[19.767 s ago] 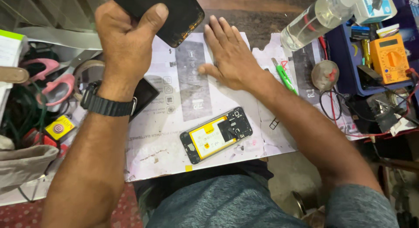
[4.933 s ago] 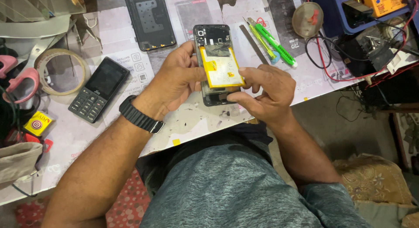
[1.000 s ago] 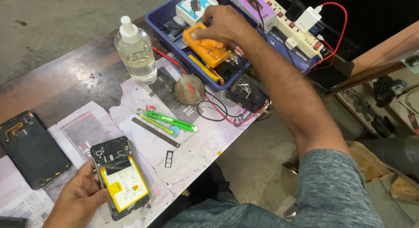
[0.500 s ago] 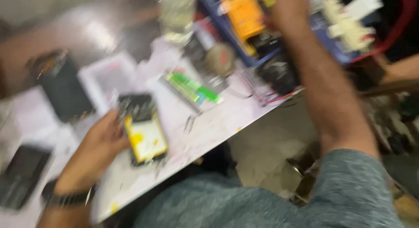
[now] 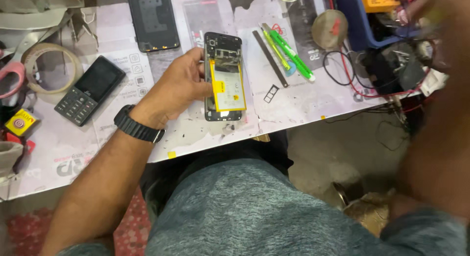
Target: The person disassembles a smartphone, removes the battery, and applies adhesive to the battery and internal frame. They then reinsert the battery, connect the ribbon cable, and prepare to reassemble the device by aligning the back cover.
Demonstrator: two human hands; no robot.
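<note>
Opened black smartphone with an exposed yellow battery [image 5: 224, 84] lies at upper centre of the paper-covered bench [image 5: 303, 101], steadied by the left hand [image 5: 182, 84], fingers resting open along its edge. Right hand [image 5: 435, 11], upper right, is blurred; its grip cannot be told.

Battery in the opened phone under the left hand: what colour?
Yellow battery in the opened black phone; head view.

Our left hand [image 5: 182, 84] sits at center frame, fingers spread and curled in a loose grip, forearm running down to the lower left. Our right arm is a blur along the right edge, its hand too smeared to read.
</note>
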